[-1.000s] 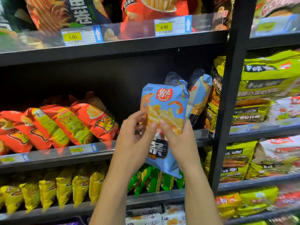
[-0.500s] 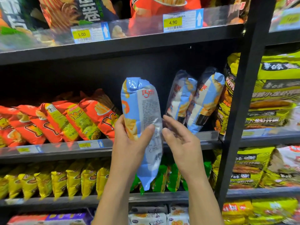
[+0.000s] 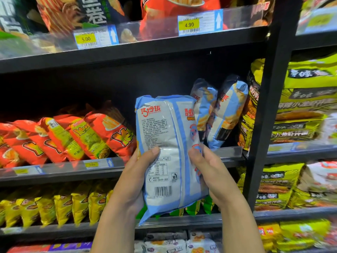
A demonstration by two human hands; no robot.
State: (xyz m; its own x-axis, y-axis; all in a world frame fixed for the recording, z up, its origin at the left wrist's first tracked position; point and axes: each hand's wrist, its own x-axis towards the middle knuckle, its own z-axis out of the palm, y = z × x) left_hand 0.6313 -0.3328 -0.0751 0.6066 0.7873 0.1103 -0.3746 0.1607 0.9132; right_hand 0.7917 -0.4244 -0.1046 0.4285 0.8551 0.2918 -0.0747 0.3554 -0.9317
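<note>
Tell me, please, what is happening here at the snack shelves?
A person holds a light blue snack bag upright in both hands. The left hand grips its left edge and the right hand its right edge, thumbs on the printed back, which faces the camera with its barcode. Two matching blue bags stand on the shelf just behind it, with red bags leaning to the left.

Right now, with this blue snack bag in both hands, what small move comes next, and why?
Probably hold it steady and read the back: the blue snack bag faces the camera back-first, barcode visible, gripped at its sides by the left hand and right hand.
</note>
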